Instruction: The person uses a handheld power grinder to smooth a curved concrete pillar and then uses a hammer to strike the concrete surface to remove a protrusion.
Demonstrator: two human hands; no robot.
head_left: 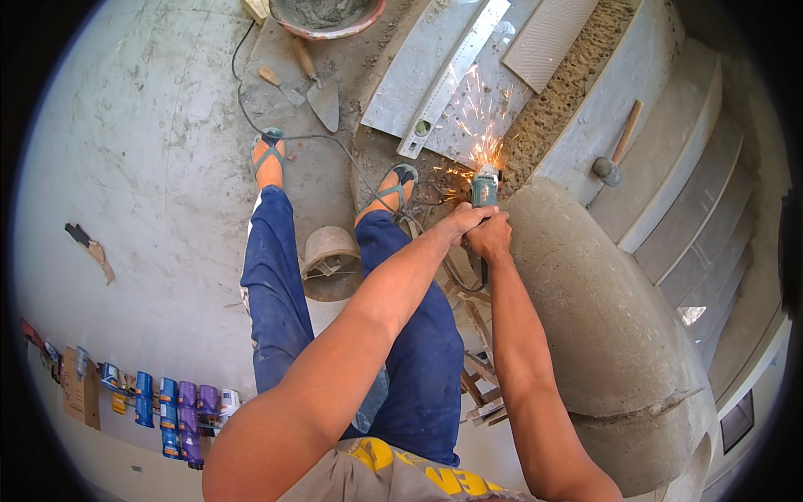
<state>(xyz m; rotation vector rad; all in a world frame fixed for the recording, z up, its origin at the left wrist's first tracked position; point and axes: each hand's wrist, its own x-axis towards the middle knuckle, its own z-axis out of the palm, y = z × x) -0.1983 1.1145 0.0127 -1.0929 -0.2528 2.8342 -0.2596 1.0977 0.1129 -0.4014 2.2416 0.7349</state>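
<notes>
Grey steps [665,138]; green angle grinder [484,191], orange sparks [486,149] spraying.

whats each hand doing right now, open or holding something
Left hand: closed, holding the grinder.
Right hand: closed, also holding the grinder, just behind the left.

Grinder [484,192] partly hidden by right hand [491,233]

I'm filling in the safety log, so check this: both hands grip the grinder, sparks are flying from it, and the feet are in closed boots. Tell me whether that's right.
Not quite: the head view shows flip-flops, not closed boots. The rest stands: left hand and right hand grip the grinder, and sparks fly from it.
</notes>
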